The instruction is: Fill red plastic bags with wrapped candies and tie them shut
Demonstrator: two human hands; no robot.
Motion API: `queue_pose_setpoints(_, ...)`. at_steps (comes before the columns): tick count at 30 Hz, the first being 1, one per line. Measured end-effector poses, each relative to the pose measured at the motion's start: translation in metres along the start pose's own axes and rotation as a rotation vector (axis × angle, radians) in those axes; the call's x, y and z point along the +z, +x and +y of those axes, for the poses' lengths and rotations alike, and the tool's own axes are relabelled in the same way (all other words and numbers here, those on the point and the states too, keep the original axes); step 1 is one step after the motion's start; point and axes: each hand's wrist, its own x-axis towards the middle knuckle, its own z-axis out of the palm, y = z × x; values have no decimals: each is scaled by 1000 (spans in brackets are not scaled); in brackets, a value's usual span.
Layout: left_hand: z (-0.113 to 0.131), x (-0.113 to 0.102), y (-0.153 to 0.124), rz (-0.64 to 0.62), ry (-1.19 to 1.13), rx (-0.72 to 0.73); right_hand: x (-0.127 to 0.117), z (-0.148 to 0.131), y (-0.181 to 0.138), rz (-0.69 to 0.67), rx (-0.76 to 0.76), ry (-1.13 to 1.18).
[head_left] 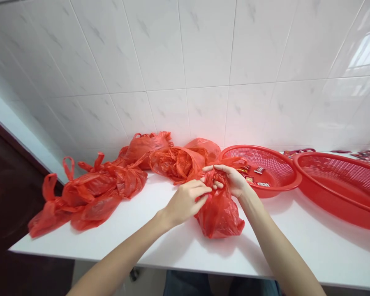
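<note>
A filled red plastic bag (pixel 221 218) rests near the front of the white table, its top gathered and twisted between my two hands. My left hand (pixel 188 200) pinches the gathered neck from the left side. My right hand (pixel 230 179) curls round the neck from behind and the right, fingers closed on the plastic. What is inside the bag cannot be made out. Just behind it lies a loose, crumpled red plastic bag (pixel 177 162), with its mouth facing the front.
Several tied red bags (pixel 94 185) lie at the table's left, with another bag (pixel 149 144) by the tiled wall. A red basket (pixel 279 181) holds a few small packets (pixel 259 169). A larger red basket (pixel 336 197) stands to its right. The white table's (pixel 120 242) front edge is close.
</note>
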Motion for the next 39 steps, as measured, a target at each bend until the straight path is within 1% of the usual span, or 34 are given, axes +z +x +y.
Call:
queue_pose_setpoints(2, -6, 2, -4, -37, 4, 39, 0, 1, -1, 8, 21, 50)
queue_pose_setpoints(3, -9, 2, -3, -24, -44, 14, 1, 2, -2, 9, 19, 72)
queue_pose_setpoints(4, -12, 0, 0, 30, -116, -40, 2, 3, -3, 4, 11, 83)
queue_pose_setpoints(6, -17, -3, 9, 216, -318, -182, 7, 5, -5, -20, -16, 68)
queue_pose_setpoints(7, -19, -3, 15, 284, -440, -249, 11, 6, -6, -35, -30, 45)
queue_pose_setpoints(8, -21, -3, 20, 303, -572, -306, 14, 6, -7, -46, -43, 17)
queue_pose_setpoints(9, -24, -2, 25, 273, -709, -348, 18, 7, -8, -49, -54, -12)
queue_pose_setpoints(11, -28, 3, 33, 119, -946, -405, 24, 6, -11, -17, -90, -80)
queue_pose_setpoints(12, -30, 6, 35, 51, -1016, -423, 26, 6, -13, 19, -117, -124)
queue_pose_setpoints(13, -32, 8, 36, 12, -1048, -437, 27, 5, -15, 65, -148, -181)
queue_pose_setpoints(14, -34, 11, 37, 4, -1050, -451, 28, 4, -17, 116, -184, -250)
queue_pose_setpoints(17, -40, 17, 39, 44, -1012, -508, 26, 4, -20, 257, -334, -488)
queue_pose_setpoints(21, -44, 23, 44, 121, -1019, -588, 20, 12, -21, 373, -641, -778)
queue_pose_setpoints(22, -44, 23, 45, 133, -1009, -600, 18, 15, -20, 405, -698, -838)
queue_pose_setpoints(24, -44, 24, 46, 127, -984, -614, 14, 22, -19, 447, -751, -908)
queue_pose_setpoints(27, -42, 23, 46, 90, -995, -640, 9, 29, -18, 418, -773, -919)
queue_pose_setpoints(30, -38, 21, 47, 49, -1134, -713, 8, 30, -18, 358, -782, -919)
queue_pose_setpoints(33, -35, 19, 51, 13, -1272, -804, 10, 27, -20, 292, -744, -942)
queue_pose_setpoints(36, -32, 16, 55, 57, -1342, -848, 13, 21, -22, 226, -739, -978)
queue_pose_setpoints(39, -31, 13, 59, 124, -1387, -836, 13, 19, -26, 254, -744, -994)
